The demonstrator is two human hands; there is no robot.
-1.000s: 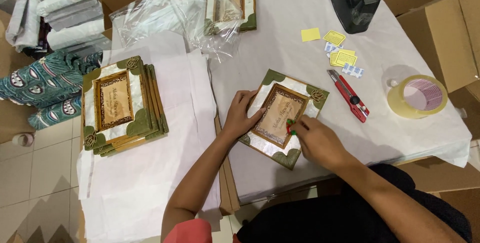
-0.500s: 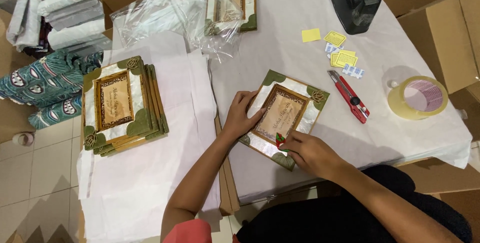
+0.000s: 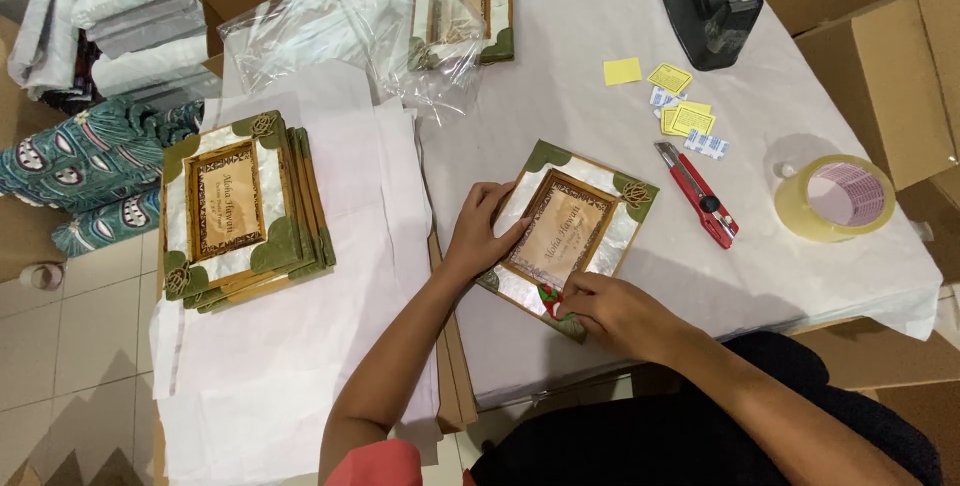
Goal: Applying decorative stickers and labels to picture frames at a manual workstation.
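I had the decorated frame (image 3: 570,236) lying flat and tilted on the white-covered tabletop (image 3: 620,6), right in front of me. My left hand (image 3: 483,234) pressed its near-left edge with fingers spread, not gripping, just pinning it so it would not slide. My right hand (image 3: 612,312) worked at the bottom corner, its grip pinched nearly closed on a small red-and-green ornament (image 3: 550,297) against the frame. The red utility knife (image 3: 697,194) and the roll of clear tape (image 3: 836,198) lay just beyond to the right, near enough to reach. The stack of finished frames (image 3: 245,211) sat well apart on my left, on white paper, out of the way.
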